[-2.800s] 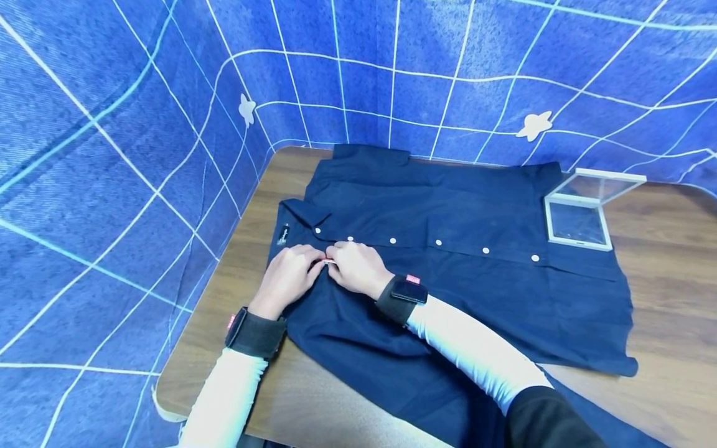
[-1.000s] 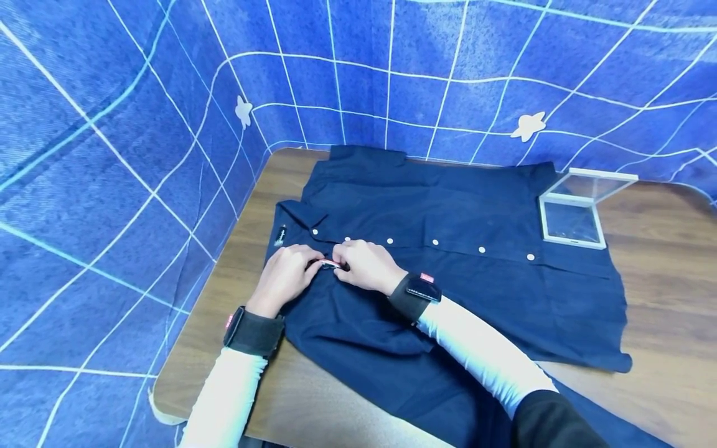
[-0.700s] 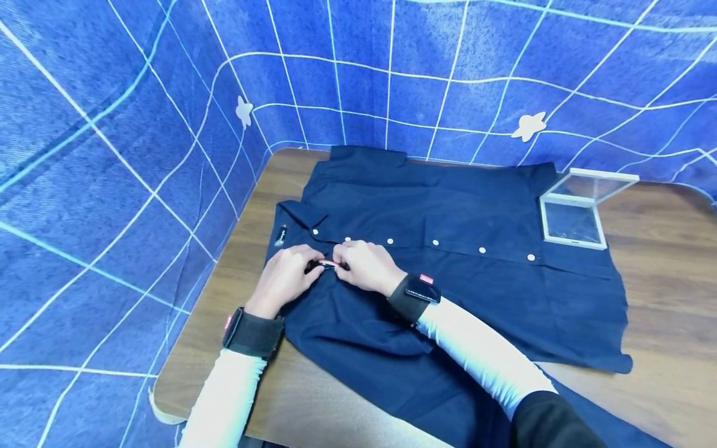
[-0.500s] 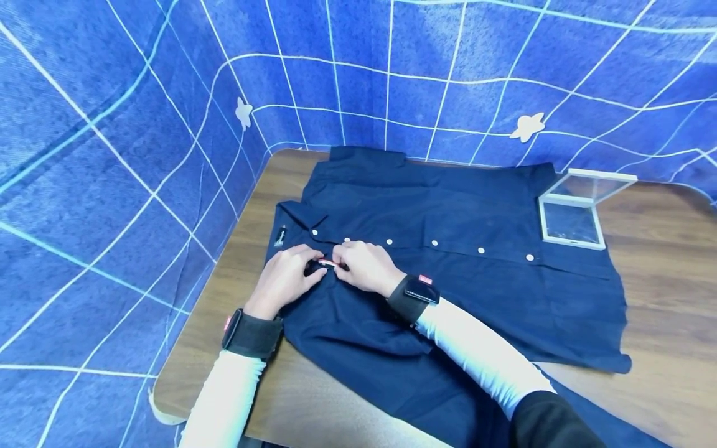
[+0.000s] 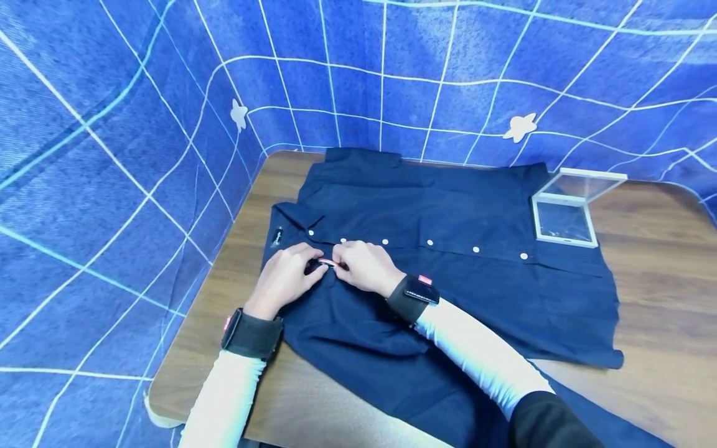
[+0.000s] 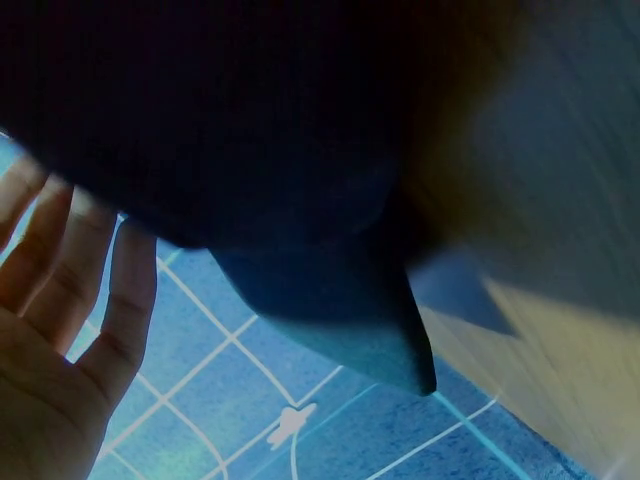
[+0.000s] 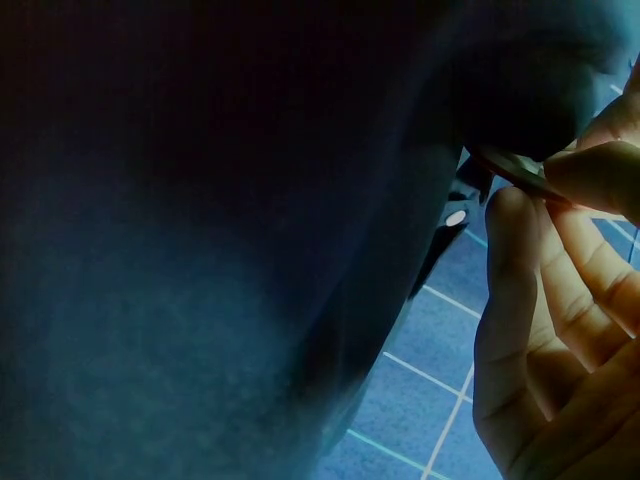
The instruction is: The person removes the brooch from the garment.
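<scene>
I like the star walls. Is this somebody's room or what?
Probably a small recording booth, not a bedroom: blue cloth walls hang round one table, where both hands work on a shirt.

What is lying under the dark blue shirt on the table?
The dark blue shirt lies flat on the brown wooden table, which shows bare around it. Whatever else lies beneath the cloth is covered. A clear plastic case rests on the shirt's far right corner.
</scene>
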Demonstrator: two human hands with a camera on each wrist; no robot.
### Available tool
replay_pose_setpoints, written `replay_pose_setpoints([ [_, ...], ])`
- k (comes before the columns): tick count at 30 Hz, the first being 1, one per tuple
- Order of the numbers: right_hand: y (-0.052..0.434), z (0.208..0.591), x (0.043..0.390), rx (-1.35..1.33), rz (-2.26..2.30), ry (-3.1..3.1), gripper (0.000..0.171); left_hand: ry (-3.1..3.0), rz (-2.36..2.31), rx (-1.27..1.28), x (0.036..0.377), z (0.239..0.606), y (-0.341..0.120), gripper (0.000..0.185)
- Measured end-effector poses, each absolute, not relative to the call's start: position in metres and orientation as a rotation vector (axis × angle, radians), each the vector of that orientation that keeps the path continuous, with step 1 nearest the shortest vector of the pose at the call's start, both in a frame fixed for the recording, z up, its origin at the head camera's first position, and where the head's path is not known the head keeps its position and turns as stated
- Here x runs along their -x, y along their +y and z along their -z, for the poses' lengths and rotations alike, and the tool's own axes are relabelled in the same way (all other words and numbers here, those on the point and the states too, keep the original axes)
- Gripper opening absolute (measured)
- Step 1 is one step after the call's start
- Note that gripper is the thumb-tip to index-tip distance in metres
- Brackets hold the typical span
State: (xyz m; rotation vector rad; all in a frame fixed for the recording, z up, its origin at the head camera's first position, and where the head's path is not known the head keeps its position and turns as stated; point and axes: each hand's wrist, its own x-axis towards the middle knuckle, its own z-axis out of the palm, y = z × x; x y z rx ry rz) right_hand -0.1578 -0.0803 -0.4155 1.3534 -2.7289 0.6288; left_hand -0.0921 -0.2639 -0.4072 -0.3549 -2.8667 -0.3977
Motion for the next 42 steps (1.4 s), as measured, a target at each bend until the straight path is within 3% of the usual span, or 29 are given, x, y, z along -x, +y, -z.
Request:
replay_pose_setpoints([
  [23,-0.045,0.414,0.162,-1.258,-0.593,-2.756,0.01,-2.825,0.416,0.448,0.105,0.402,-0.239,0.029],
  [42,0.024,0.407,0.168,-1.177,-0.693,-2.731,0.01,-2.774,0.454,0.668,0.134,0.393,-0.182,0.025],
])
